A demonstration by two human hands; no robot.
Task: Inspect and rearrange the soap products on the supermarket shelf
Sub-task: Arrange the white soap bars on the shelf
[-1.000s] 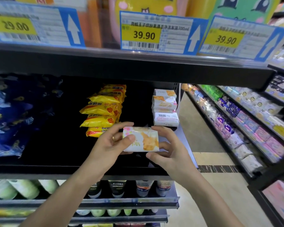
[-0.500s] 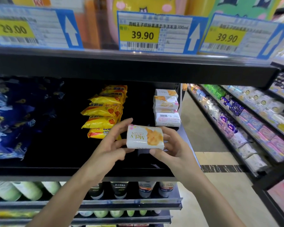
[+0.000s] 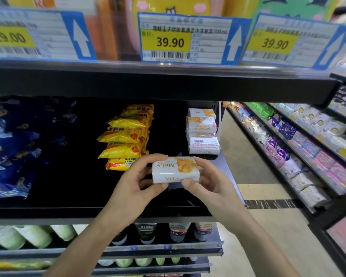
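Both hands [image 3: 132, 184] [image 3: 212, 184] grip a soap bar [image 3: 175, 169], hiding its ends.

You're facing a black shelf unit [image 3: 128, 208] with blue price tags [image 3: 188, 39] along its top edge; beige tiled floor [image 3: 254, 170] runs down the aisle on your right, past another rack [image 3: 308, 176].

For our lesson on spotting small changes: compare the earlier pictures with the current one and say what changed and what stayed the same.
The white soap bar was turned in the hands so its long edge now faces the camera. Left hand and right hand kept hold throughout. The yellow soap packs and white soap stack stayed put.
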